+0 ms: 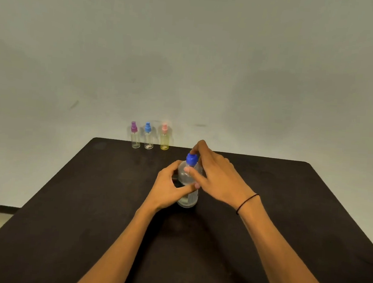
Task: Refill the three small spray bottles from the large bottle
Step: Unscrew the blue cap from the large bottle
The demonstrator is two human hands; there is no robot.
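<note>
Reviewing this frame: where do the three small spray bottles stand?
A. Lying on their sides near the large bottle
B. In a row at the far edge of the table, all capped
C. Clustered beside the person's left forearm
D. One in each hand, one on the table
B: the purple-capped bottle, blue-capped bottle and pink-capped bottle stand upright side by side at the table's far edge, sprayers on, beyond the large bottle.

No legible text, even on the large bottle [188, 187] label.
</note>
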